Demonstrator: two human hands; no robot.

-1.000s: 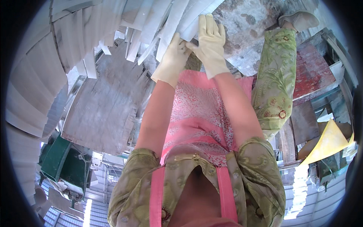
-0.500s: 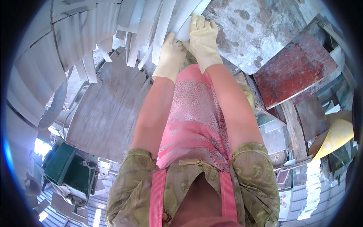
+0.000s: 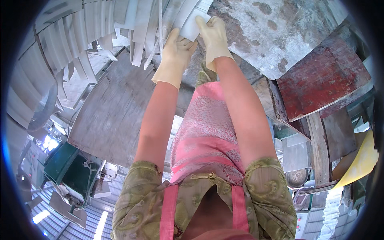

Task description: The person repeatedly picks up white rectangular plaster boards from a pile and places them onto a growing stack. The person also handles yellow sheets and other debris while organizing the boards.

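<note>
Both of my hands wear cream rubber gloves and meet at the end of a pale flat strip point(image 3: 193, 26), whose material I cannot make out. My right hand point(image 3: 213, 37) grips its right edge, thumb on top and the other fingers folded. At the strip's near left corner is my left hand point(image 3: 176, 54), with its thumb raised alongside and its fingers curled at the underside. The far end of the strip merges with other pale strips point(image 3: 184, 10) behind it.
Long pale strips point(image 3: 72, 34) stand in rows along the left and far side. A stained grey board point(image 3: 272, 32) lies right of my hands, beside a worn red board point(image 3: 324, 76). Left of my forearms is a weathered wooden board point(image 3: 116, 108). A green machine point(image 3: 76, 172) stands lower left.
My hands have drawn slightly nearer and turned, and the strip's near end now shows between them. My right thumb now lies on top of it. The view has shifted a little.
</note>
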